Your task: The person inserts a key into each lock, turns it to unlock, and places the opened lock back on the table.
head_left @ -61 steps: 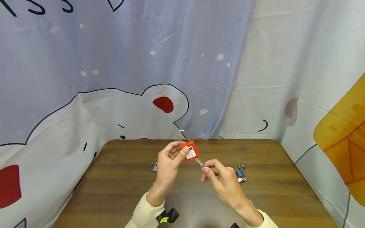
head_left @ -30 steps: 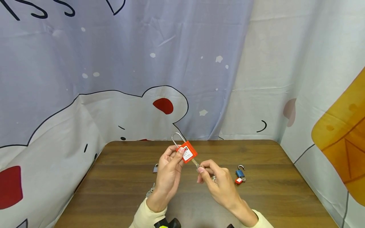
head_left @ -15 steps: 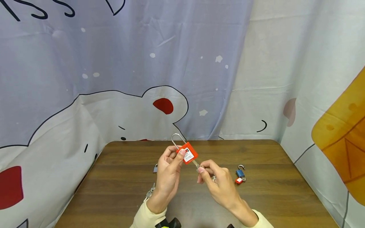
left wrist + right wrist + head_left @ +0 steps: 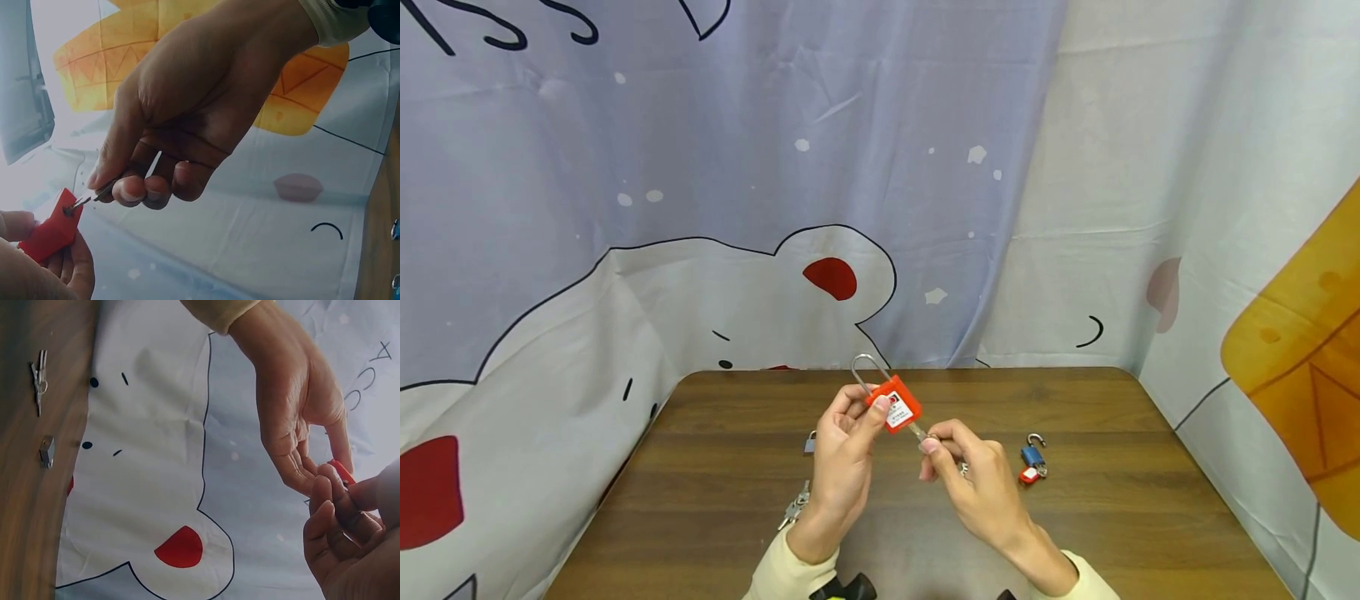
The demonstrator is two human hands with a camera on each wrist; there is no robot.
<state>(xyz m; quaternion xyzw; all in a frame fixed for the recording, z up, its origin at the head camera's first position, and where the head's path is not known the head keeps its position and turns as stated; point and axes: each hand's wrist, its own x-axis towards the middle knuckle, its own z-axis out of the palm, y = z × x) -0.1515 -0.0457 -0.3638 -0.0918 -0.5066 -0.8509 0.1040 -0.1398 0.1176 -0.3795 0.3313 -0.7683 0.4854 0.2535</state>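
Observation:
In the head view my left hand (image 4: 842, 462) holds up a red padlock (image 4: 902, 407) with a white label, thumb on its front. Its long silver shackle points up and left. Between thumb and finger of my right hand (image 4: 981, 483) is a key (image 4: 917, 431), its blade at the padlock's underside. The left wrist view shows the key (image 4: 80, 203) meeting the keyhole of the red padlock (image 4: 53, 231); how deep it sits I cannot tell. Something small and silver (image 4: 963, 469) shows beside the right hand's fingers. Fingers mostly cover the padlock (image 4: 342, 472) in the right wrist view.
On the wooden table (image 4: 700, 467) lie a small grey padlock (image 4: 809, 443) and a bunch of keys (image 4: 794, 505), left of the left hand. To the right are a blue padlock (image 4: 1032, 456) with its shackle open and a small red-and-white item (image 4: 1029, 475). A printed curtain (image 4: 700, 150) hangs behind.
Since two seconds ago, the padlock has tilted and come slightly down. The right hand has moved a little left, and less of the key's blade shows. In the last half second almost nothing moves.

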